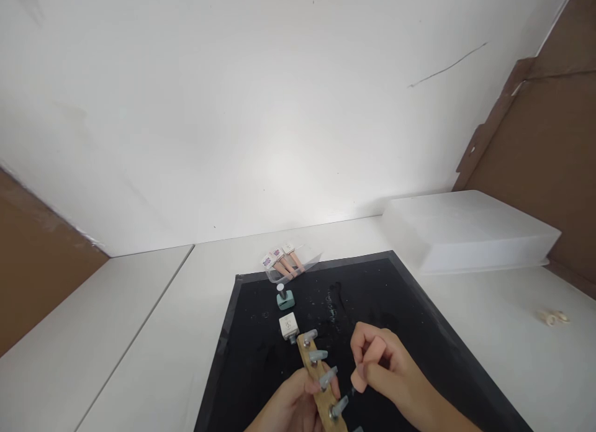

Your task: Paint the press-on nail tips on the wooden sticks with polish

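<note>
**Two hands, a stick of fake nails and a pink bottle**

Now a person stands at a white table (139, 333) with a black mat (261, 357) on it. Both hands are low, at the near edge of the mat.

The left hand (291, 407) is closed around a wooden stick (321, 391). The stick points up and away from the person. Pale fake nails (328, 377) stand in a row along it, each on a small metal peg.

The right hand (391, 373) is just beside the stick, on its right. Its fingers are curled tight around a small pink bottle (361, 376). A thin dark brush tip pokes out under the fingers, close to one of the nails. I cannot tell if it touches the nail.

Farther up the mat sit two more small bottles. One is white (288, 325), right by the top of the stick. One is green (285, 298) with a silver cap, a bit behind it. At the far edge of the mat lies a clear bag (291, 264) with pink things inside.

A big white box (465, 233) rests on the table to the right. Two tiny tan things (554, 317) lie near the right edge, well apart from the hands.
</note>
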`<action>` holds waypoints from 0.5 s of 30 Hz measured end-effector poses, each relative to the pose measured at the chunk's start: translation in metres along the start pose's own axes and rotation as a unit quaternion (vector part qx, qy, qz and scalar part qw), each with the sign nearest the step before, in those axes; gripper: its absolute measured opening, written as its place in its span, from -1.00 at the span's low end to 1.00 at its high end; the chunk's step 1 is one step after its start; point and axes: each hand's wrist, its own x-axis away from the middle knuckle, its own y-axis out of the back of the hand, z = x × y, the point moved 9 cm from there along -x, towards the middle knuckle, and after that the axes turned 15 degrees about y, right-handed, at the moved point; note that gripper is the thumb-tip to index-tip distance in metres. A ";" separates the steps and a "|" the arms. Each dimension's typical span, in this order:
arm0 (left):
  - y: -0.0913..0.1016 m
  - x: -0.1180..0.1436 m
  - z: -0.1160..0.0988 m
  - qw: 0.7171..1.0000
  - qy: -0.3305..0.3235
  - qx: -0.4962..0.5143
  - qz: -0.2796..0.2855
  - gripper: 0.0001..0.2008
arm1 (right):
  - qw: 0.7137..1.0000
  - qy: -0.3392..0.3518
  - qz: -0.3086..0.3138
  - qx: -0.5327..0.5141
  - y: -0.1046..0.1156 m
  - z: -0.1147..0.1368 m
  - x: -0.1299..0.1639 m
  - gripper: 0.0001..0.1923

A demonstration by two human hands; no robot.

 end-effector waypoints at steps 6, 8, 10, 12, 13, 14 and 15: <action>-0.002 0.005 -0.001 1.000 -0.016 0.006 0.008 -0.78 | 0.996 0.021 -0.029 -0.080 0.003 -0.001 -0.001 -0.92; -0.002 0.005 0.000 1.000 -0.010 0.007 0.008 -0.77 | 0.994 0.033 -0.015 -0.104 0.000 0.000 -0.001 -0.95; -0.002 0.004 0.000 1.000 -0.003 0.008 0.007 -0.77 | 0.992 0.033 0.007 -0.117 -0.004 0.001 0.000 -0.94; -0.001 0.003 0.001 1.000 0.001 0.013 0.005 -0.79 | 0.992 0.027 0.027 -0.119 -0.008 0.004 -0.001 -0.90; -0.001 0.002 0.001 1.000 0.000 0.016 0.003 -0.80 | 0.992 0.025 0.036 -0.119 -0.010 0.005 -0.001 -0.88; 0.000 0.002 0.001 1.000 -0.001 0.019 0.000 -0.80 | 0.992 0.025 0.045 -0.117 -0.012 0.007 -0.001 -0.85; 0.000 0.001 0.001 1.000 -0.003 0.022 -0.001 -0.81 | 0.992 0.027 0.050 -0.115 -0.012 0.008 -0.001 -0.83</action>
